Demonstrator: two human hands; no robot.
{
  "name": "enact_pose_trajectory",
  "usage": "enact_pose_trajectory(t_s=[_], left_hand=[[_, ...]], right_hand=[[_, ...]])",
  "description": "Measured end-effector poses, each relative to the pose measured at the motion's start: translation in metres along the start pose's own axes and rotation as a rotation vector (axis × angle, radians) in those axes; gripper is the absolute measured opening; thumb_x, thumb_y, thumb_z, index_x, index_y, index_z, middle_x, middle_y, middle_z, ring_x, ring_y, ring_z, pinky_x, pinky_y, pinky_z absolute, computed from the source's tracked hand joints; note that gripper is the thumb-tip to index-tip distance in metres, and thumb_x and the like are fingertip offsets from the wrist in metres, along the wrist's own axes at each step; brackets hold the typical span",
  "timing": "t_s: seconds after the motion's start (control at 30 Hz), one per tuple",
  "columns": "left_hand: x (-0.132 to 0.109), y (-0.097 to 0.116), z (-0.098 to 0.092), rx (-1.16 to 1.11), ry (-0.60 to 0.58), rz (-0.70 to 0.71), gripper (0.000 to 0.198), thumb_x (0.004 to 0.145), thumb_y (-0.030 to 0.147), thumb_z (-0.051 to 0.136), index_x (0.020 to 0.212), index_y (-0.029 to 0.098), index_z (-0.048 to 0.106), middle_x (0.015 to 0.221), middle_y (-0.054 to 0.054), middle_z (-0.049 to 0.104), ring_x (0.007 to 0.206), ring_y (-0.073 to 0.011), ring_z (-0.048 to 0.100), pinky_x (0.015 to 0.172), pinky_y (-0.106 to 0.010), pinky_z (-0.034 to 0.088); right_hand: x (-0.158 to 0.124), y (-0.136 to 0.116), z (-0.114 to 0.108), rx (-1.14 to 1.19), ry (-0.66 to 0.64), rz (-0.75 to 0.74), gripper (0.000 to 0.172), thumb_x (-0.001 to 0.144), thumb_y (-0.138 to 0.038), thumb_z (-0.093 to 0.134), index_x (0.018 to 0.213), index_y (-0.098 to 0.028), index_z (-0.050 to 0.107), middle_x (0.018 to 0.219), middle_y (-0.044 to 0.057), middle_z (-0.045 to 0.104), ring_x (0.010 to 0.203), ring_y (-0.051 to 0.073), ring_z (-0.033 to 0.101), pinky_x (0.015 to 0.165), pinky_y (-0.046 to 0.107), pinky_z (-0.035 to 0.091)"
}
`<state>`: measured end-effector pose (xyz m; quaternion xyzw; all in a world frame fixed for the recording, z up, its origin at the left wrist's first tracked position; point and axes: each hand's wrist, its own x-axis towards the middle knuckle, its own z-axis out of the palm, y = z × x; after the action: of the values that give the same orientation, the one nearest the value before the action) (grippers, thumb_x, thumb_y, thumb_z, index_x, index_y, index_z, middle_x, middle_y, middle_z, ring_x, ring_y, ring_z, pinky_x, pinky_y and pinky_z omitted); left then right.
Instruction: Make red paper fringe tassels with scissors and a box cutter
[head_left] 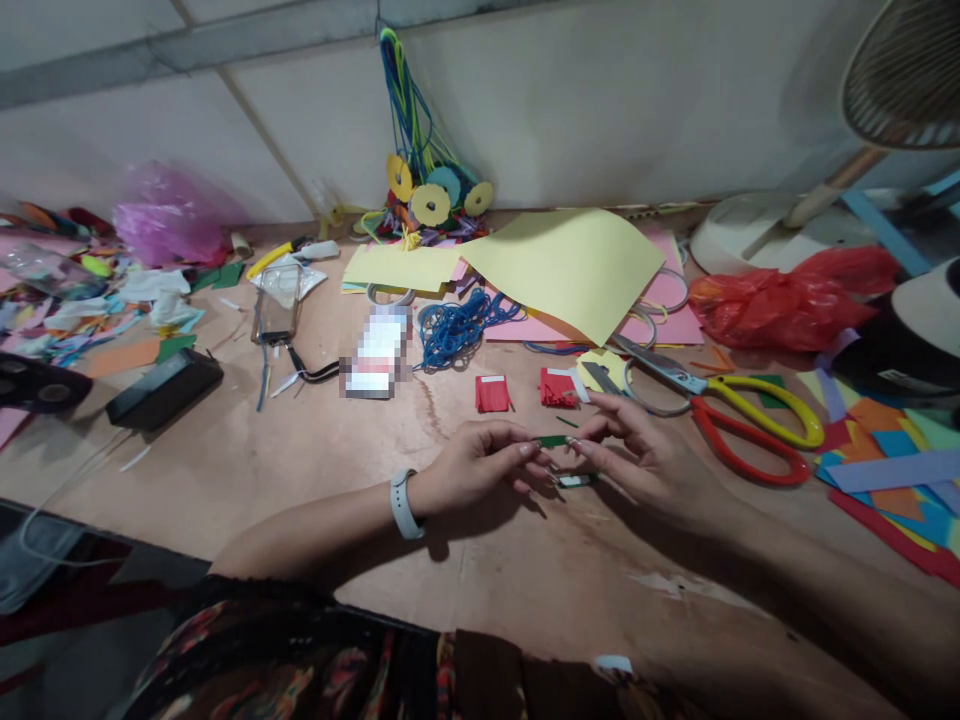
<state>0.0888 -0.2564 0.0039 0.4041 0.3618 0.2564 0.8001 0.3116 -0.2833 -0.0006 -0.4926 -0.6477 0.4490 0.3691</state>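
Between my two hands is a small green paper strip (pixel 553 441), raised a little over the table. My left hand (pixel 487 455), with a pale watch band at the wrist, pinches its left end. At the other end, the thumb and fingertips of my right hand (pixel 630 450) close on it. Just below lies a second dark green piece with a white strip (pixel 576 481), partly hidden by my fingers. Beyond my hands are two red fringed paper pieces, one on the left (pixel 492 394) and one on the right (pixel 559 387), each with a white strip on top.
Large scissors (pixel 739 400) with yellow and red handles lie right of my hands. Behind are a blue cord bundle (pixel 461 325), a yellow paper sheet (pixel 570 265) and a phone (pixel 379 350). A red plastic bag (pixel 780 300) and paper scraps (pixel 892 470) sit at right.
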Motion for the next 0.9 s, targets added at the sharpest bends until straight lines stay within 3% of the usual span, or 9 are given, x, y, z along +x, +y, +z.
enact_pose_trajectory(t_s=[0.2, 0.3, 0.4, 0.57, 0.7, 0.9], left_hand=[[0.008, 0.006, -0.01, -0.04, 0.004, -0.035, 0.03, 0.084, 0.035, 0.075, 0.097, 0.01, 0.065, 0.095, -0.012, 0.073, 0.079, -0.0157, 0.073, 0.063, -0.023, 0.057], [0.008, 0.009, -0.01, -0.028, -0.025, -0.094, 0.026, 0.087, 0.032, 0.072, 0.097, 0.009, 0.064, 0.096, -0.013, 0.073, 0.08, -0.0158, 0.073, 0.063, -0.023, 0.057], [0.006, 0.008, -0.008, 0.003, -0.067, -0.122, 0.028, 0.088, 0.036, 0.071, 0.094, 0.009, 0.064, 0.096, -0.014, 0.072, 0.082, -0.0173, 0.072, 0.063, -0.024, 0.058], [0.002, 0.004, -0.004, 0.069, -0.068, -0.105, 0.034, 0.086, 0.042, 0.071, 0.094, 0.01, 0.065, 0.093, -0.011, 0.072, 0.081, -0.0153, 0.071, 0.065, -0.024, 0.057], [-0.001, 0.004, -0.001, 0.096, -0.096, -0.094, 0.042, 0.083, 0.049, 0.072, 0.099, 0.01, 0.065, 0.088, -0.009, 0.072, 0.077, -0.0139, 0.07, 0.065, -0.023, 0.056], [-0.004, 0.006, 0.0, 0.076, -0.146, -0.09, 0.042, 0.085, 0.05, 0.07, 0.098, 0.011, 0.066, 0.089, -0.009, 0.072, 0.079, -0.0141, 0.071, 0.066, -0.024, 0.058]], right_hand=[[0.001, -0.013, -0.013, 0.122, 0.067, 0.062, 0.042, 0.088, -0.046, 0.064, 0.122, -0.024, 0.051, 0.087, 0.002, 0.064, 0.077, 0.016, 0.064, 0.065, 0.027, 0.054], [0.0, -0.026, -0.021, 0.203, -0.007, 0.172, 0.039, 0.084, -0.055, 0.067, 0.102, -0.021, 0.061, 0.077, 0.002, 0.063, 0.068, 0.014, 0.061, 0.057, 0.024, 0.051], [0.0, -0.036, -0.021, 0.238, -0.144, 0.313, 0.044, 0.079, -0.062, 0.069, 0.084, -0.019, 0.062, 0.064, 0.0, 0.055, 0.054, 0.01, 0.049, 0.046, 0.021, 0.04], [-0.004, -0.043, -0.009, 0.277, -0.226, 0.436, 0.05, 0.076, -0.068, 0.068, 0.083, -0.019, 0.063, 0.06, -0.003, 0.047, 0.05, 0.008, 0.037, 0.043, 0.021, 0.029], [-0.006, -0.043, -0.004, 0.297, -0.285, 0.44, 0.048, 0.077, -0.067, 0.069, 0.082, -0.019, 0.065, 0.062, -0.002, 0.05, 0.055, 0.009, 0.041, 0.047, 0.021, 0.031], [-0.004, -0.032, -0.001, 0.361, -0.251, 0.433, 0.043, 0.082, -0.059, 0.068, 0.08, -0.017, 0.064, 0.076, 0.003, 0.065, 0.066, 0.01, 0.053, 0.058, 0.022, 0.04]])
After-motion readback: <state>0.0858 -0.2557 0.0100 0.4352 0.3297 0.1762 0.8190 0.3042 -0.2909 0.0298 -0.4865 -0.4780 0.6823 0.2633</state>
